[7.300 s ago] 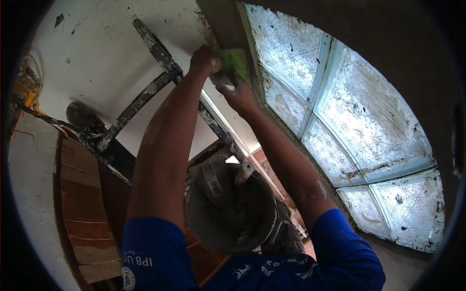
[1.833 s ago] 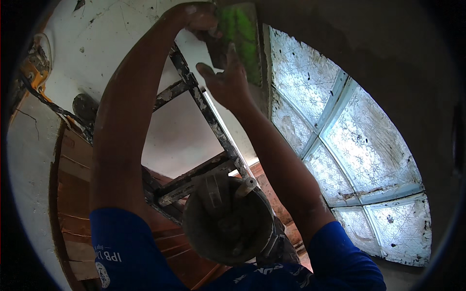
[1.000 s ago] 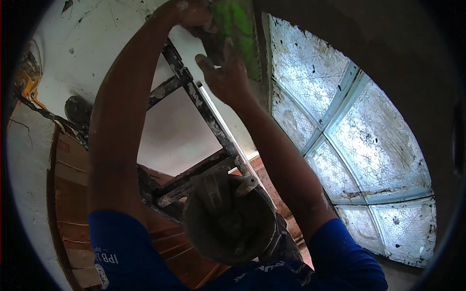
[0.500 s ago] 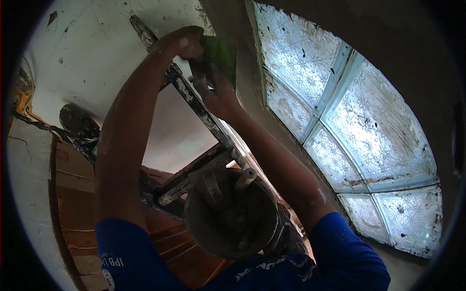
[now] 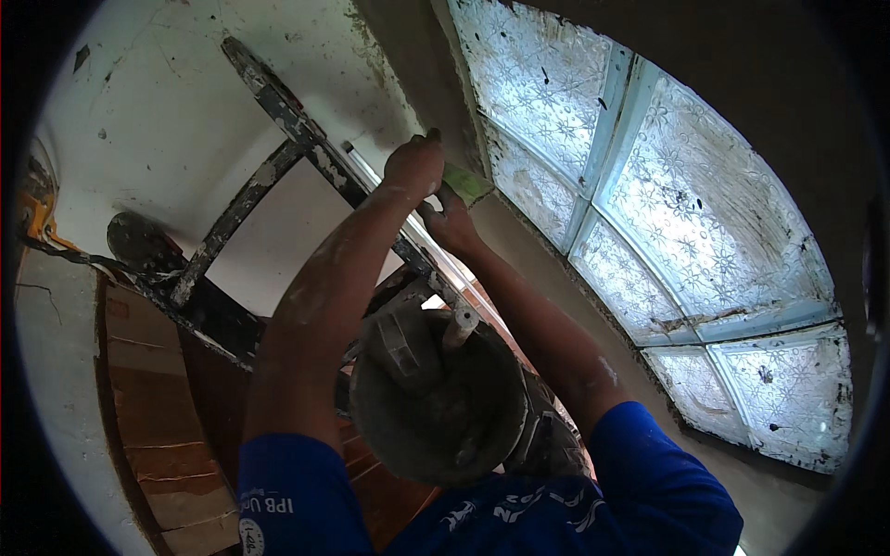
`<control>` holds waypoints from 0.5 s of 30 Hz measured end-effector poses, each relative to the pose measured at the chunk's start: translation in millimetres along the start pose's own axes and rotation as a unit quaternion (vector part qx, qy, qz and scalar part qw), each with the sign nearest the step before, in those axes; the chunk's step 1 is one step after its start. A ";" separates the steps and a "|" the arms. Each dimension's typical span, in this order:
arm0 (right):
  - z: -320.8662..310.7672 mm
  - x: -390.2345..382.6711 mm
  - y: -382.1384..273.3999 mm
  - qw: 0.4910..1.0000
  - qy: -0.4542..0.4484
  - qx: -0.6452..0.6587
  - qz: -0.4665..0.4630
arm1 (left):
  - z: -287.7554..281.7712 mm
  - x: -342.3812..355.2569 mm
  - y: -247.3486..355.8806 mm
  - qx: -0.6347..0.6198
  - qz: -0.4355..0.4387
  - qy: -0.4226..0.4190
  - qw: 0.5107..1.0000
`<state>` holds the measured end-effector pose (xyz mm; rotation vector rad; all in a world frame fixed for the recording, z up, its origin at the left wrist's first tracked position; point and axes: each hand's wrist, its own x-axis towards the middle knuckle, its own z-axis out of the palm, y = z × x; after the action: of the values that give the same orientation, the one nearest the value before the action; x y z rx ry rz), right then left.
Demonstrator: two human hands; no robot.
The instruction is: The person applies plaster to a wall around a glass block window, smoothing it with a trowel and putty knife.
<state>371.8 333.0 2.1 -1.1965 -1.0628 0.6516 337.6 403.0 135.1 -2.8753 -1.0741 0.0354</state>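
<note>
A flat green board [image 5: 469, 184], much like a plasterer's float, lies against the grey plastered edge beside the window. My left hand [image 5: 416, 165] is closed at its upper left side, fingers wrapped round a part I cannot see. Just below, my right hand [image 5: 451, 222] grips the near side of the board, its fingertips partly hidden. Both arms reach up and forward, the left one crossing in front of a paint-spattered ladder [image 5: 243, 199]. Below my hands, a dark bucket [image 5: 445, 463] holds a grey block-like tool [image 5: 403, 347] and a rod-like handle [image 5: 461, 326].
A glass-block window [image 5: 732, 204] with stained patterned panes curves along the right. The marked white wall [image 5: 158, 111] stands behind the ladder. At the left hang an orange object [image 5: 39, 218] and dark cables. Brown wooden panels [image 5: 153, 398] show at the lower left.
Both hands have moved right and nearer with the green board, which is now against the plastered edge and seen at a flatter angle. My left arm has swung right, uncovering more of the ladder.
</note>
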 end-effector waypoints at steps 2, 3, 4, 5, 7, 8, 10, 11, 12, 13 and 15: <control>-1.9 -0.1 11.0 1.000 0.014 -0.001 -0.010 | 11.4 -0.5 11.3 0.002 -0.013 0.022 1.000; 3.1 -1.7 13.1 1.000 0.017 -0.012 0.021 | 17.0 -1.2 10.1 0.006 -0.018 0.020 1.000; 5.3 -2.0 14.7 0.998 0.022 -0.026 0.050 | 25.4 0.1 9.5 0.004 -0.037 0.027 0.999; 8.0 -0.9 15.8 0.998 0.021 -0.023 0.049 | 33.2 1.1 8.3 0.003 -0.057 0.034 0.998; 5.2 1.1 26.7 0.998 0.042 -0.015 0.034 | 39.0 4.2 14.8 0.012 -0.057 0.049 0.997; 3.3 2.7 31.5 0.998 0.042 -0.015 0.033 | 40.0 7.3 16.9 0.013 -0.068 0.027 0.997; 0.3 6.6 35.3 0.998 0.058 -0.010 0.014 | 38.5 11.4 21.9 0.015 -0.082 0.007 0.996; -0.8 7.6 36.7 0.998 0.057 -0.010 0.012 | 37.5 13.4 25.2 0.000 -0.089 0.023 0.996; -1.2 9.2 35.0 0.998 0.061 0.002 -0.015 | 36.1 14.9 25.4 -0.015 -0.096 0.038 0.995; -1.0 11.1 32.9 0.997 0.064 0.014 -0.042 | 33.7 15.1 22.7 -0.013 -0.096 0.041 0.994; 4.3 16.0 25.0 0.996 0.068 0.031 -0.056 | 24.7 10.6 18.2 -0.010 -0.073 0.059 0.996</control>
<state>377.3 355.7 -16.7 -1.1031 -0.9811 0.5061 356.4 397.7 109.1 -2.7676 -1.2624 -0.1528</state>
